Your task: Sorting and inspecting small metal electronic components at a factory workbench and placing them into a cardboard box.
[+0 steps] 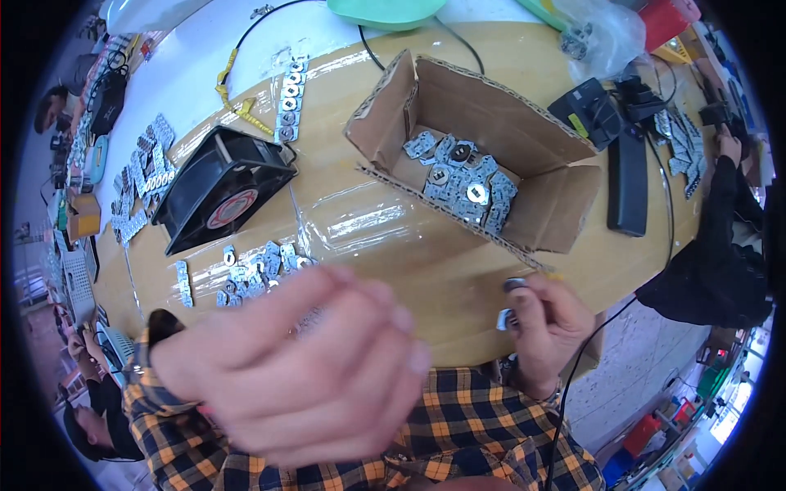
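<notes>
— What's in the right hand [544,319]?
— A small metal part [505,319], pinched between its fingers, just over the desk [393,237] edge below the open cardboard box [483,139] of similar parts.
— And the left hand [303,368]?
— Blurred, close to the camera, fingers loosely curled; whether it holds anything I cannot tell. A black fan [221,188] lies beyond it.

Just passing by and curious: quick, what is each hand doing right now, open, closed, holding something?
Left hand: blurred close to the camera, fingers curled; whether it holds anything cannot be told.
Right hand: closed on a small metal part.
</notes>
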Available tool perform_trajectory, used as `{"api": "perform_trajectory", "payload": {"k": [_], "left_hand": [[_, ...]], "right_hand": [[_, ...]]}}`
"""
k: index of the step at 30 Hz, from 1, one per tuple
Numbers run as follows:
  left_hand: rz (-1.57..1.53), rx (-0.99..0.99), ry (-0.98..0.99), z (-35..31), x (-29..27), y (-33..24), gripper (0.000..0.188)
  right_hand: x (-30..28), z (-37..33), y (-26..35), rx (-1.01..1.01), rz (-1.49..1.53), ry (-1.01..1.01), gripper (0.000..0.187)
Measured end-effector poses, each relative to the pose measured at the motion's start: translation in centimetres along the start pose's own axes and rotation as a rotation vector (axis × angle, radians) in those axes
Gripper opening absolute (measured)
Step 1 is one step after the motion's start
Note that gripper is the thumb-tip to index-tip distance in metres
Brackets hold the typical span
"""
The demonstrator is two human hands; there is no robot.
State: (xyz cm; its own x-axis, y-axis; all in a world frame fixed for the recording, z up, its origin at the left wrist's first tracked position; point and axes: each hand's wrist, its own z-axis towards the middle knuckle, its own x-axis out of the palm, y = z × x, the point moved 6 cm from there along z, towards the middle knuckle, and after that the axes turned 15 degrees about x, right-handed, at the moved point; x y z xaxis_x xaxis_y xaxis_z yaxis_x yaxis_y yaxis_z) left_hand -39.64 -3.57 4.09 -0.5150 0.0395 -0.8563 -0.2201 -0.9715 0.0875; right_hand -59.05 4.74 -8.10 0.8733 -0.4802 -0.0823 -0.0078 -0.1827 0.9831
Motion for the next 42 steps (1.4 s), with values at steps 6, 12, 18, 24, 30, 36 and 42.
{"api": "perform_trajectory", "payload": {"k": [6, 12, 18, 24, 30, 36, 42], "left_hand": [[-0.278, -0.242, 0.157, 6.2, 4.1, 4.0, 0.026], [-0.562, -0.437, 0.451, 5.6, 3.4, 9.8, 0.024], [-0.377, -0.220, 0.704, 7.0, 7.1, 10.8, 0.015], [-0.377, -0.127, 0.913, 6.0, 9.5, 9.8, 0.016], [-0.336, -0.167, 1.037, 4.4, 9.2, 9.6, 0.016], [-0.349, -0.193, 1.029, 5.8, 7.7, 9.5, 0.018], [-0.311, -0.402, 0.813, 6.9, 3.9, 8.9, 0.024]], "right_hand": [[-2.3, 1.2, -1.5, 0.085, -0.140, -0.132, 0.008], [-1.7, 0.9, -1.1, 0.155, -0.066, -0.065, 0.005], [-1.5, 1.2, -0.5, 0.131, -0.071, -0.059, 0.007], [-1.4, 1.4, -0.4, 0.049, -0.083, -0.063, 0.008], [-1.5, 1.3, -0.7, 0.089, -0.092, -0.061, 0.009], [-1.6, 1.5, -0.6, 0.047, -0.088, -0.076, 0.007], [-2.1, 0.7, -0.7, 0.128, -0.030, -0.054, 0.007]]}}
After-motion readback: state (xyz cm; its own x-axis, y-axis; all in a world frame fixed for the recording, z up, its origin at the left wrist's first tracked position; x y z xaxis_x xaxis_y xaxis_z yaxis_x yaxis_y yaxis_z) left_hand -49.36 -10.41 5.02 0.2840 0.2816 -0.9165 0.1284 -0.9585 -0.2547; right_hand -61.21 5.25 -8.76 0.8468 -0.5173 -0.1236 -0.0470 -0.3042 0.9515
